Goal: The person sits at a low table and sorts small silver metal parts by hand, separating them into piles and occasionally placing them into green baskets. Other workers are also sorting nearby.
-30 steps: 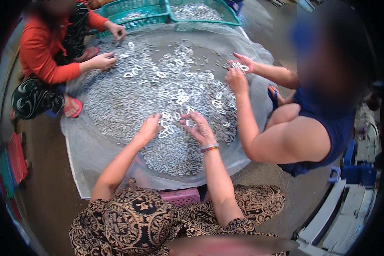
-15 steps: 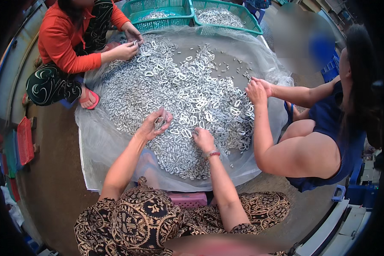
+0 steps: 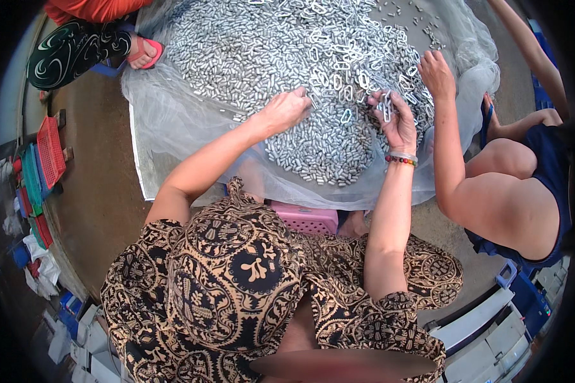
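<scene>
My right hand [image 3: 399, 124], a beaded bracelet at its wrist, is turned palm up with fingers curled around bright oblong metal links [image 3: 386, 107]. Left of it, my left hand [image 3: 284, 113] is back up over the heap, its fingers pinched together at the tips. What sits in that pinch is too small to make out. Beneath both hands spreads a wide heap of short silvery metal pieces [image 3: 236, 60], like small cylinders. More oblong links [image 3: 343, 64] lie scattered over it, mostly just beyond my hands.
Translucent sheeting [image 3: 172, 115] lies under the heap. On the right, a co-worker's hand [image 3: 436, 73] touches the heap's edge; another person's sandalled foot [image 3: 144, 53] is at upper left. A pink perforated plastic item [image 3: 306, 218] sits below the near edge. Red basket [image 3: 50, 153] far left.
The view has tipped downward, so the green baskets are out of sight. My left hand has turned over and no longer shows links. My right hand has turned palm up with links in it.
</scene>
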A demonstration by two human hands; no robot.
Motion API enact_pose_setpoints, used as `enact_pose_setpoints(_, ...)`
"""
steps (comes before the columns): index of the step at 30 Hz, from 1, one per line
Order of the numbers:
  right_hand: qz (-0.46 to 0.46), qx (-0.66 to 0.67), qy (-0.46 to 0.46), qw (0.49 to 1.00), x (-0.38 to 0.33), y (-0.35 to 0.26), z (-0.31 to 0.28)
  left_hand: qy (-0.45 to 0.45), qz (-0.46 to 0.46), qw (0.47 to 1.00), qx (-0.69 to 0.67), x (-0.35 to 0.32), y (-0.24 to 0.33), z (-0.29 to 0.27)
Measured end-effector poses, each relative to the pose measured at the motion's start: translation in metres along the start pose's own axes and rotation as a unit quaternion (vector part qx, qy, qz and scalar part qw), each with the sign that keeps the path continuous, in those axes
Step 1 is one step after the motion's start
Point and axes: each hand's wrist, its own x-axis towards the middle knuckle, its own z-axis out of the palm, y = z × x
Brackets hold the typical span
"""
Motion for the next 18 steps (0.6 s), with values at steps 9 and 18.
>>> enact_pose_setpoints(9,-0.054,0.092,-0.043,0.993,0.004,-0.004,-0.005,-0.033,-0.077,0.704,-0.705,0.024,-0.007,-0.074)
enact_pose_setpoints(18,-0.357,-0.686,0.158,0.614,0.049,0.026,0.011,-0.12,-0.147,0.802,-0.566,0.045,0.015,-0.056)
